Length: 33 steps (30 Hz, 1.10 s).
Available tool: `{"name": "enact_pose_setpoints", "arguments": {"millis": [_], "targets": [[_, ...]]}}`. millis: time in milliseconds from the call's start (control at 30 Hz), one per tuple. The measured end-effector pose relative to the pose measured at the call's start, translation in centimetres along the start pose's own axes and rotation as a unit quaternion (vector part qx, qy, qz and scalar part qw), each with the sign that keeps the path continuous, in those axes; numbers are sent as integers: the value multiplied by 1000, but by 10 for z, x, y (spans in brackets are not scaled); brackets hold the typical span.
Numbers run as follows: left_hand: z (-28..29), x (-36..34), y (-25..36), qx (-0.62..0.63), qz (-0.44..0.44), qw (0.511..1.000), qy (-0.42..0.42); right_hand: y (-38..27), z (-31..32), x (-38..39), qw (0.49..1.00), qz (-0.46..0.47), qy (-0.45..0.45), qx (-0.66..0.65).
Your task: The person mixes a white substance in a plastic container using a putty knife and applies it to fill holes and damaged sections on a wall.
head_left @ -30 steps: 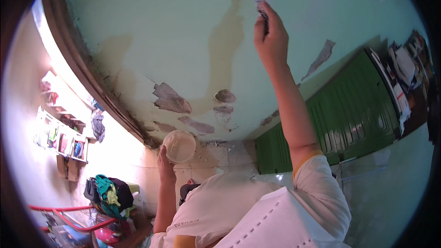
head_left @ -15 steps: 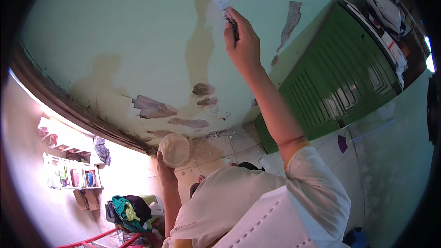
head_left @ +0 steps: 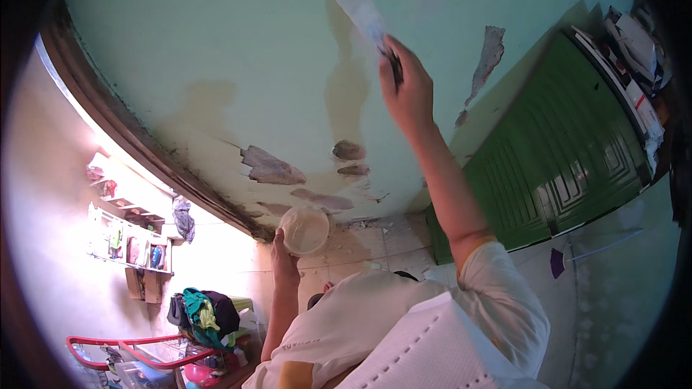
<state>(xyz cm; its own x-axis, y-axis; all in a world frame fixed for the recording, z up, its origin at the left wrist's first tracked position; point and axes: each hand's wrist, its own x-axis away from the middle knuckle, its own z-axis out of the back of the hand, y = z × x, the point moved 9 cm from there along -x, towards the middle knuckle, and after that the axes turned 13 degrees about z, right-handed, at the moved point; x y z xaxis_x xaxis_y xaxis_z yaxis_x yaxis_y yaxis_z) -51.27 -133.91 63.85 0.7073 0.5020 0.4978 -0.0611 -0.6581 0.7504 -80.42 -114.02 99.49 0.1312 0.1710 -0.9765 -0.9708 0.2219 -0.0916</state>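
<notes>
My right hand (head_left: 408,92) is raised against a pale green wall (head_left: 216,50) and is closed around the dark handle of a putty knife (head_left: 375,29). The blade lies flat on the wall over a whitish smear of filler. My left hand (head_left: 283,259) hangs low and holds a small round white tub of filler (head_left: 305,229) from below. Brown patches of bare wall (head_left: 270,168) where paint has peeled off sit between the two hands.
A green panelled door (head_left: 562,166) stands to the right of the wall, with a peeled strip (head_left: 489,57) near it. A wall shelf with small items (head_left: 126,241) and a heap of clothes on a red rack (head_left: 202,313) lie lower left.
My right hand with the putty knife has slid downward along the wall. The view has also turned, so the door shows more. My left hand keeps the tub in place.
</notes>
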Motion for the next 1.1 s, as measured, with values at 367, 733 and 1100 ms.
{"name": "enact_pose_setpoints", "arguments": {"millis": [367,733,1100], "targets": [[4,5,-5,51,7,998,30,43,-3,73,997,-81,-9,13],[4,13,17,3,-57,997,44,69,57,20,987,-103,121,-10],[-21,-3,-1,17,-24,999,-33,88,28,113,985,-170,15,11]]}}
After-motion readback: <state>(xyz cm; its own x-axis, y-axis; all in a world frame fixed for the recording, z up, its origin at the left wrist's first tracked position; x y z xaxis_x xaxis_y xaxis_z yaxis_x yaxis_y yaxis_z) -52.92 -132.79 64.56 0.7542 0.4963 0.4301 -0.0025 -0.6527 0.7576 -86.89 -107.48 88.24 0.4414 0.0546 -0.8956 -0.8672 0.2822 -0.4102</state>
